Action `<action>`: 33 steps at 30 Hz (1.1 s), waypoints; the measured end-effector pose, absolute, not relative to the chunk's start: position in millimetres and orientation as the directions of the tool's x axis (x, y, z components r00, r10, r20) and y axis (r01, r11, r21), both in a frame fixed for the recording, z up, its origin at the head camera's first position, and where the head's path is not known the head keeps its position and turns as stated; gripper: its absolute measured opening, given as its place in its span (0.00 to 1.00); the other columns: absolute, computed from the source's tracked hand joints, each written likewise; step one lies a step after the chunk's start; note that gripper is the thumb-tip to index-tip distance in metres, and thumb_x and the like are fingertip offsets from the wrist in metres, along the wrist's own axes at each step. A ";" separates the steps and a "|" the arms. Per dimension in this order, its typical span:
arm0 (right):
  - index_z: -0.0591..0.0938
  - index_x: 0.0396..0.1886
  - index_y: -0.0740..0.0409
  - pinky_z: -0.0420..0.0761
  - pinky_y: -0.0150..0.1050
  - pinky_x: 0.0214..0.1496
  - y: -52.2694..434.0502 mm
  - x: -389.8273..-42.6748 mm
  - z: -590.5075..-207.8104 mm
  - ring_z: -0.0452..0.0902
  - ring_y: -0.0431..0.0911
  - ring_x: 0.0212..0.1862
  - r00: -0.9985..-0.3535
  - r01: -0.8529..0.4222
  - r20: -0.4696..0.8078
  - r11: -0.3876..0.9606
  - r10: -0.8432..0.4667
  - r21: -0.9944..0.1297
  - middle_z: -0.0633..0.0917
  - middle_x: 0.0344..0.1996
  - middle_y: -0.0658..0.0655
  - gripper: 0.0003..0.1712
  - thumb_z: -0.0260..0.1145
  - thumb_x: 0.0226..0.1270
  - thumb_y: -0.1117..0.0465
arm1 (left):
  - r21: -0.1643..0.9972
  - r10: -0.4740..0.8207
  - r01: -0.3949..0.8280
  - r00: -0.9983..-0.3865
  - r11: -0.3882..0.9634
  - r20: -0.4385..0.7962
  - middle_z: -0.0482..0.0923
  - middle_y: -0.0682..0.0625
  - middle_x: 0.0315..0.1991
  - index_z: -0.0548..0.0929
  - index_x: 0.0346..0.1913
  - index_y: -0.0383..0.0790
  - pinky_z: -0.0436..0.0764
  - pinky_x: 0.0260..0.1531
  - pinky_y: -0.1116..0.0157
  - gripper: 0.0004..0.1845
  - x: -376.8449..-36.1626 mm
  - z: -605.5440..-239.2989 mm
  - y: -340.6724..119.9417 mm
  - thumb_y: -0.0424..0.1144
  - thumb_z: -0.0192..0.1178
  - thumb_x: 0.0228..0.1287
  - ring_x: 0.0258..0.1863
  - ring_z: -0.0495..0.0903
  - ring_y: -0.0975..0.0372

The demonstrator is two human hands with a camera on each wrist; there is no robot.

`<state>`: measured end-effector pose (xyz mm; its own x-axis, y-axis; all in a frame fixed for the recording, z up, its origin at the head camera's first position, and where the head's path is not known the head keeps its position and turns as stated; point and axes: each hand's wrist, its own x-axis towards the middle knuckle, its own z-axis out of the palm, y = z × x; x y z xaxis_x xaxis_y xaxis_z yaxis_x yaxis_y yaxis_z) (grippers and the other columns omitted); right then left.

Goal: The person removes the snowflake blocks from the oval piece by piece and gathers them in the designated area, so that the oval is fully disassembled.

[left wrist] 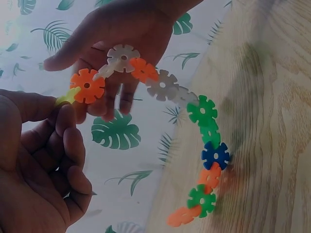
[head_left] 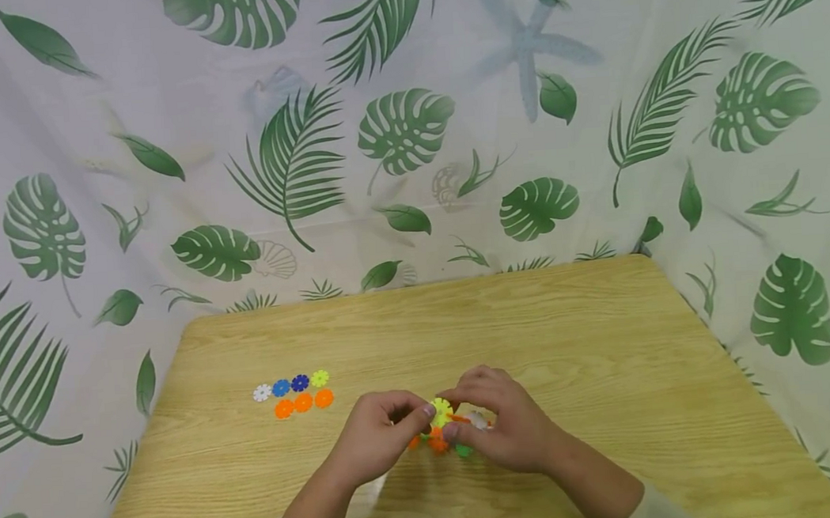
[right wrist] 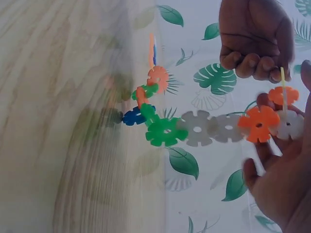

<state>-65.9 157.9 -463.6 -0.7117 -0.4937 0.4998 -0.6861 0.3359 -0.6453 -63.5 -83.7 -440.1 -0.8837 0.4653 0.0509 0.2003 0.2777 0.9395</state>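
Both hands meet low over the wooden table (head_left: 533,323). A curved chain of snowflake discs (left wrist: 202,110), orange, white, grey, green and blue, hangs between them, and its lower end touches the table. My right hand (left wrist: 92,63) holds the chain's upper end, where an orange disc (right wrist: 260,124) and a white disc (right wrist: 290,124) lie across its fingers. My left hand (left wrist: 58,108) pinches a yellow disc (left wrist: 68,96) between thumb and forefinger against the end orange disc (left wrist: 87,86). The head view shows the yellow disc (head_left: 441,410) between my left hand (head_left: 419,419) and right hand (head_left: 460,415).
Several loose discs (head_left: 298,394), white, blue, yellow-green and orange, lie in two short rows on the table to the left of the hands. A leaf-print curtain (head_left: 408,148) hangs behind the table and down both sides.
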 end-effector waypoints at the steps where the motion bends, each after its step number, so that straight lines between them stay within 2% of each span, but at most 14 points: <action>1: 0.88 0.52 0.47 0.78 0.46 0.54 158.8 -66.1 -463.1 0.78 0.40 0.49 -0.725 -0.662 0.469 0.320 -0.505 -0.678 0.85 0.42 0.39 0.13 0.74 0.69 0.56 | 0.938 0.465 0.206 -0.883 0.278 0.055 0.86 0.47 0.32 0.91 0.40 0.44 0.75 0.28 0.68 0.11 -63.5 -439.9 -83.9 0.44 0.62 0.77 0.27 0.75 0.65; 4: 0.89 0.48 0.48 0.82 0.44 0.51 161.4 -67.1 -462.8 0.80 0.42 0.48 -0.755 -0.577 0.380 0.265 -0.535 -0.773 0.86 0.44 0.43 0.08 0.68 0.75 0.61 | 0.936 0.463 0.213 -0.884 0.282 0.062 0.85 0.47 0.30 0.91 0.40 0.45 0.74 0.27 0.69 0.11 -63.1 -438.9 -84.2 0.44 0.62 0.77 0.25 0.72 0.65; 7: 0.89 0.48 0.48 0.82 0.44 0.54 163.8 -68.2 -463.2 0.81 0.44 0.49 -0.776 -0.487 0.298 0.228 -0.555 -0.843 0.87 0.45 0.46 0.09 0.64 0.78 0.61 | 0.934 0.457 0.213 -0.887 0.287 0.063 0.83 0.50 0.29 0.91 0.40 0.45 0.73 0.26 0.69 0.11 -62.7 -437.3 -84.0 0.44 0.62 0.77 0.25 0.72 0.65; 13: 0.89 0.48 0.47 0.77 0.50 0.58 166.0 -69.6 -462.0 0.81 0.46 0.51 -0.790 -0.401 0.224 0.204 -0.570 -0.893 0.88 0.44 0.55 0.10 0.62 0.80 0.60 | 0.931 0.451 0.216 -0.890 0.295 0.064 0.84 0.48 0.30 0.91 0.40 0.45 0.74 0.26 0.68 0.11 -63.1 -436.3 -84.2 0.44 0.62 0.77 0.26 0.73 0.65; 16: 0.89 0.47 0.47 0.76 0.55 0.59 166.6 -70.1 -461.9 0.80 0.46 0.51 -0.792 -0.382 0.210 0.198 -0.574 -0.903 0.88 0.44 0.54 0.10 0.62 0.80 0.60 | 0.929 0.449 0.221 -0.891 0.298 0.069 0.85 0.46 0.31 0.91 0.40 0.46 0.74 0.26 0.68 0.11 -63.4 -436.1 -84.2 0.44 0.62 0.77 0.26 0.73 0.64; 22: 0.89 0.48 0.48 0.73 0.62 0.60 167.1 -71.8 -462.0 0.80 0.48 0.52 -0.783 -0.369 0.210 0.166 -0.585 -0.914 0.87 0.46 0.48 0.09 0.63 0.79 0.61 | 0.922 0.438 0.243 -0.894 0.301 0.092 0.84 0.50 0.30 0.91 0.39 0.47 0.75 0.28 0.67 0.09 -63.2 -435.4 -83.5 0.43 0.62 0.76 0.27 0.74 0.64; 33: 0.90 0.45 0.51 0.76 0.50 0.58 164.6 -73.1 -459.8 0.81 0.49 0.51 -0.773 -0.350 0.214 0.120 -0.597 -0.929 0.88 0.45 0.51 0.08 0.65 0.77 0.62 | 0.895 0.417 0.311 -0.894 0.319 0.163 0.86 0.53 0.29 0.91 0.37 0.49 0.79 0.37 0.63 0.08 -64.1 -439.0 -85.7 0.41 0.64 0.74 0.30 0.79 0.63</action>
<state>-73.1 164.6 -459.8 -0.7731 -0.5970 0.2142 -0.3499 0.1198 -0.9291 -64.1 -85.7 -439.0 -0.8944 0.4167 0.1627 0.3113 0.3186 0.8953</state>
